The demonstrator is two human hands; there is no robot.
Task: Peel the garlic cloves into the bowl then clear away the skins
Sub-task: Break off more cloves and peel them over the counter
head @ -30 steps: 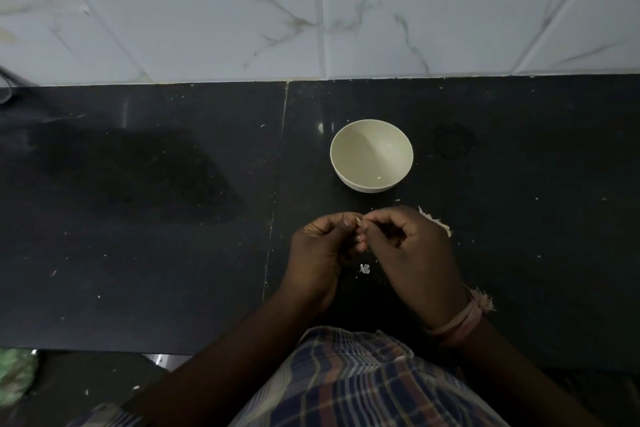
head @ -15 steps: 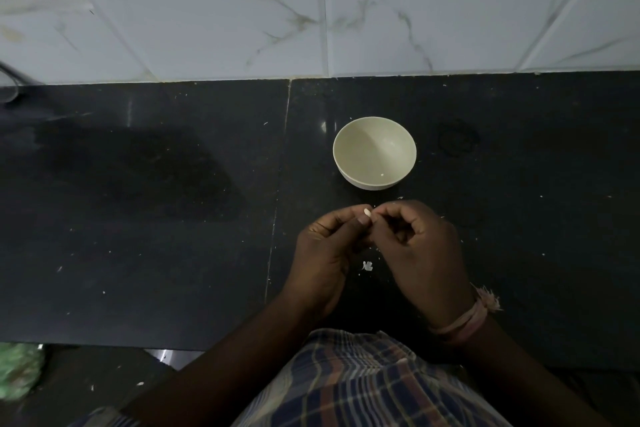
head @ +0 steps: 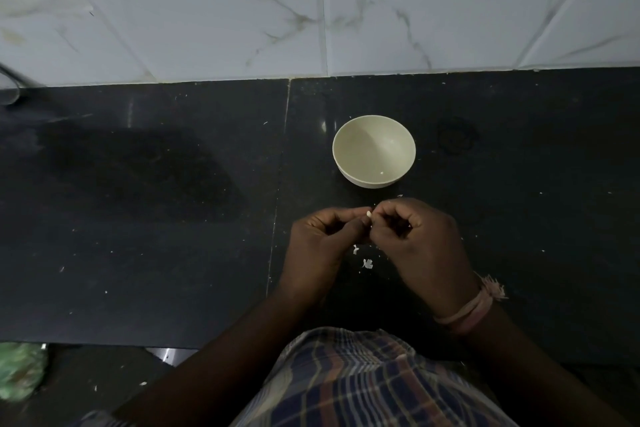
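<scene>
A small pale bowl stands on the black counter, with only a tiny white speck inside. Just in front of it my left hand and my right hand meet above the counter. Between their fingertips they pinch a small white garlic clove, of which only the tip shows. Bits of white garlic skin lie on the counter below my hands.
A white marble-patterned tiled wall rises behind the counter. Something green lies low at the left, below the counter's front edge. Small white flecks are scattered over the counter. A pink thread band circles my right wrist.
My hands have risen a little towards the bowl, still pinching the clove. A second small flake of skin now lies on the counter below them.
</scene>
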